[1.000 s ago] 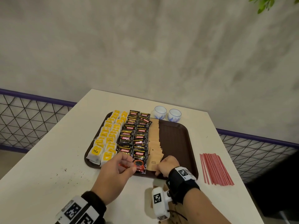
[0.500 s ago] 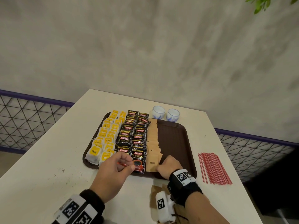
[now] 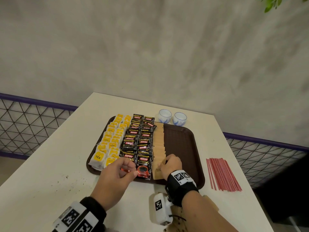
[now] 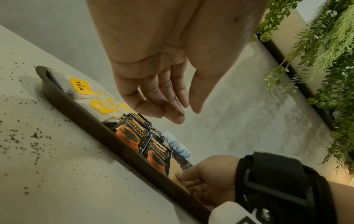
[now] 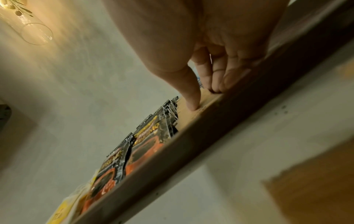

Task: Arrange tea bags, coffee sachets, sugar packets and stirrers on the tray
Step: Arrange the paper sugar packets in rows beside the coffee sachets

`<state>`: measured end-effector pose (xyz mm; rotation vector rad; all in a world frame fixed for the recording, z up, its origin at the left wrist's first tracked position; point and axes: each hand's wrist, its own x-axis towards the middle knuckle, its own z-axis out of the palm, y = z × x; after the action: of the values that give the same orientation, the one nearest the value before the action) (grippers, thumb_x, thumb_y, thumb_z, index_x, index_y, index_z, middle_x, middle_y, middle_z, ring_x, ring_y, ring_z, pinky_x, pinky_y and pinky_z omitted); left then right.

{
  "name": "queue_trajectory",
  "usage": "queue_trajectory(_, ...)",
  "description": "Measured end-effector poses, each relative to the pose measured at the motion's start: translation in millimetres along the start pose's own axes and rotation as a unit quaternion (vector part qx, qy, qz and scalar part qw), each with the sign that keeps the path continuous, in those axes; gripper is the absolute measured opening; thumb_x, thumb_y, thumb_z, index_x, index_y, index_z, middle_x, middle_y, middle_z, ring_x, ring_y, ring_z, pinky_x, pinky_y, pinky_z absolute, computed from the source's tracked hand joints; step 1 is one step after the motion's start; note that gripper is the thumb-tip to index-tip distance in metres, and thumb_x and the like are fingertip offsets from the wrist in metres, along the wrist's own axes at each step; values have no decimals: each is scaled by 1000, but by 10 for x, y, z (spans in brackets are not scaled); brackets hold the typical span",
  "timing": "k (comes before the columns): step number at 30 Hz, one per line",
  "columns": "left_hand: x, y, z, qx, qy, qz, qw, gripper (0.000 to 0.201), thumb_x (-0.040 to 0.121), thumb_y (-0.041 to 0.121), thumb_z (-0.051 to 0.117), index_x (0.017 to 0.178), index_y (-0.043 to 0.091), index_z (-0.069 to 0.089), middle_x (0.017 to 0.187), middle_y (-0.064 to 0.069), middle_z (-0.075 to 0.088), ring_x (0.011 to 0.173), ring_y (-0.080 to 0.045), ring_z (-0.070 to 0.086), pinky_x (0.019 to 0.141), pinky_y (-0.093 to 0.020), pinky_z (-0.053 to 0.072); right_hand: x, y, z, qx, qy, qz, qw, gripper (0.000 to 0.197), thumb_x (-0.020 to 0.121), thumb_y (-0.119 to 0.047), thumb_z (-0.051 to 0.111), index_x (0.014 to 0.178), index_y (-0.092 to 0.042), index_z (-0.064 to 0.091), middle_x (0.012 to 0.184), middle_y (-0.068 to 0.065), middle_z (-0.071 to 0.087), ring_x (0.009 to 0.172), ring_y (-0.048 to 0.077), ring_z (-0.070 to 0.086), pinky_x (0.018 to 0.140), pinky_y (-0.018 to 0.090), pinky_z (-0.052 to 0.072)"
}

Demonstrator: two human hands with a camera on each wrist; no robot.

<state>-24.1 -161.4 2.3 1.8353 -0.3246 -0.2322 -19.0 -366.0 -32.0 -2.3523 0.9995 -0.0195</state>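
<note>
A brown tray holds two columns of yellow-tagged tea bags, two columns of black coffee sachets and one column of brown sugar packets. My right hand is at the tray's front edge and pinches the nearest sugar packet, thumb on top. My left hand hovers over the front coffee sachets, loosely curled and holding nothing. Red stirrers lie in a bundle on the table, right of the tray.
Two small white-and-blue cups stand behind the tray. The tray's right half is bare. More brown packets lie on the table under my right forearm. Dark crumbs dot the table left of the tray. Railings flank the table.
Both hands stay at the tray's front edge. My right hand has edged slightly farther over the nearest sugar packet; my left hand has barely moved.
</note>
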Motion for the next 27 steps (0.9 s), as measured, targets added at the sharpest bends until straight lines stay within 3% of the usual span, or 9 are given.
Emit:
queue_trajectory(12,21,-17,26,-1,-2,6,1000,12,80,13,74,83,22,65,85,0,67,75,-21,64,68,-32,56,37,56,-29,13,-2,-12,1000,28,88,-10,58,116,-12,57,124,7,55,110,22,56,87,24,43)
queue_trajectory(16,15,-15,18,-5,-6,7,1000,13,79,11,74,82,20,66,82,-1,67,73,-22,64,68,-31,56,23,60,-93,43,-7,-16,999,38,90,-13,59,127,-14,50,127,8,55,114,21,55,86,23,41)
queue_trajectory(18,-28,-8,47,16,-23,18,999,14,80,12,73,83,22,64,82,0,67,74,-17,63,68,-27,54,-13,73,-236,66,-14,-32,997,45,89,-15,62,131,-15,46,124,6,56,107,18,55,82,21,39)
queue_trajectory(20,-112,8,138,68,-81,30,994,14,82,17,71,86,26,61,87,6,65,78,-11,62,68,-21,51,-85,126,-454,86,-32,-70,993,43,89,-20,64,129,-19,47,109,1,59,94,13,55,76,19,40)
queue_trajectory(22,-238,67,274,161,-182,43,969,17,85,31,68,99,30,58,98,16,59,84,-5,58,69,-16,48,-210,235,-729,83,-60,-123,987,35,89,-26,65,120,-24,51,92,-5,60,86,12,58,68,19,39)
queue_trajectory(24,-367,111,442,248,-273,70,927,38,83,42,66,117,29,53,111,16,53,95,-4,51,79,-13,43,-406,393,-1039,47,-95,-168,980,29,87,-31,67,113,-29,53,88,-9,62,82,10,59,67,17,39)
queue_trajectory(27,-493,118,718,349,-345,127,862,74,75,55,68,137,27,38,133,7,43,117,-15,42,100,-26,36,-783,687,-1399,-76,-172,-204,961,43,79,-39,75,115,-39,51,97,-15,60,78,2,58,66,13,41)
